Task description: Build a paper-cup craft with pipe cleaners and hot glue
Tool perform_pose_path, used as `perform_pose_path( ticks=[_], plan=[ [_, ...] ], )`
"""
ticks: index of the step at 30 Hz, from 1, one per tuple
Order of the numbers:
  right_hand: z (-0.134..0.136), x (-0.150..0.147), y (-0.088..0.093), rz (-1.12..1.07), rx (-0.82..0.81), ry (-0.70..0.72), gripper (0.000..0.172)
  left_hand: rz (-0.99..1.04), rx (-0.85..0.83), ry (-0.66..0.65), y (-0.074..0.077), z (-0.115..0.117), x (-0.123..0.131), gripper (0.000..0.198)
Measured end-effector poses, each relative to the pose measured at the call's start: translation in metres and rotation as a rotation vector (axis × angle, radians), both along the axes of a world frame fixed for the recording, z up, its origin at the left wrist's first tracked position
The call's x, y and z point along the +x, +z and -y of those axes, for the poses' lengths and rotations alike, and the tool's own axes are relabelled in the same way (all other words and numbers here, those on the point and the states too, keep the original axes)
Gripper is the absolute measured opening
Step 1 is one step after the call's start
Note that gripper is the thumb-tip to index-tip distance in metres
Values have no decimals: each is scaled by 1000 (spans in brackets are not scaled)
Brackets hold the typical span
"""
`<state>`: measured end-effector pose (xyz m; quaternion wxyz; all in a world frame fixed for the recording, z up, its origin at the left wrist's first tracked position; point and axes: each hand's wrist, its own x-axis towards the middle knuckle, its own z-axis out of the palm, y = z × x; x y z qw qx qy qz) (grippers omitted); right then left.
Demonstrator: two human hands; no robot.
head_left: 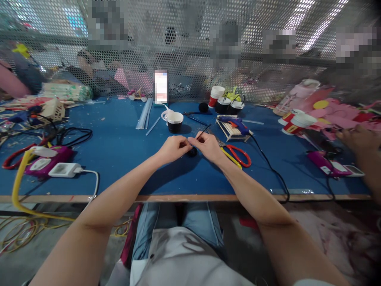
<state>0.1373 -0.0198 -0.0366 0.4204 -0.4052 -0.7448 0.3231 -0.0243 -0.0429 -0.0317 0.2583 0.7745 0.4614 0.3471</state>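
Note:
Both my hands meet over the middle of the blue table [125, 151]. My left hand [174, 147] is closed in a pinch, and my right hand [208, 146] is closed too, pinching a thin black stick [204, 132] that points up and to the right. A small black ball [192, 152] lies on the table between and just under my hands; whether my left fingers touch it is unclear. Red-and-yellow scissors [238, 155] lie just right of my right hand. A black paper cup with a white rim [175, 121] stands just beyond my hands.
A blue glue gun [235, 124] rests on a stick rack, its black cord running to the table's front edge. Power strips [49, 163] and cables lie at left. Cups [226, 103] stand at the back, pink craft pieces [330, 109] at right. Another person's hand [358, 139] is at far right.

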Motion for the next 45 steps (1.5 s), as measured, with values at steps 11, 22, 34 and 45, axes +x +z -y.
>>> perform_pose_path(
  ticks=[11, 22, 34, 45],
  plan=[
    [1, 3, 4, -30, -116, 108, 33, 156, -207, -135, 6, -2, -5, 20],
    [0, 4, 4, 120, -7, 39, 31, -132, 66, -15, 4, -4, -8, 16],
    [3, 1, 6, 43, -77, 118, 29, 9, -48, -39, 3, 0, -2, 22],
    [1, 3, 6, 64, -34, 68, 30, 82, -129, -55, 5, 1, -3, 22]
  ],
)
